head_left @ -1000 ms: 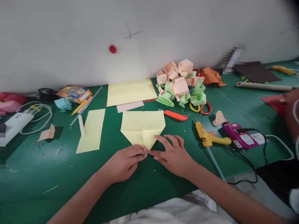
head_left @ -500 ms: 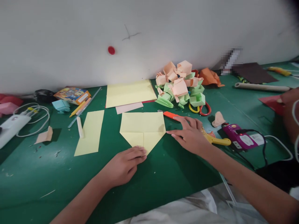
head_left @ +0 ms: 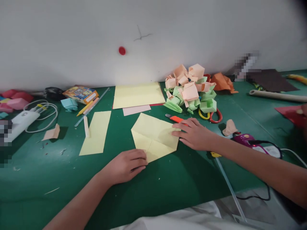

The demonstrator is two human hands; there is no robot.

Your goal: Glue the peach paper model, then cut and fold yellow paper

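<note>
A folded sheet of pale yellow paper (head_left: 154, 134) lies turned at an angle on the green table, with crease lines across it. My left hand (head_left: 127, 166) is closed at its lower corner, fingers over the edge. At the upper right corner, my right hand (head_left: 195, 135) grips the paper between fingers and thumb. Just behind those fingers is an orange utility knife (head_left: 174, 119), partly covered. A yellow paper strip (head_left: 97, 134) rests to the left with a white stick (head_left: 86, 126) on it.
A stack of yellow paper (head_left: 137, 95) sits by the wall. Peach and green folded paper pieces (head_left: 190, 91) are heaped beside scissors (head_left: 216, 115). On the right are a purple device (head_left: 244, 139) and cables; a white power strip (head_left: 22, 123) is on the left.
The yellow paper has turned clockwise, its upper right corner swinging downward. My right hand has moved from beside the paper onto its corner. My left hand stays at the lower corner.
</note>
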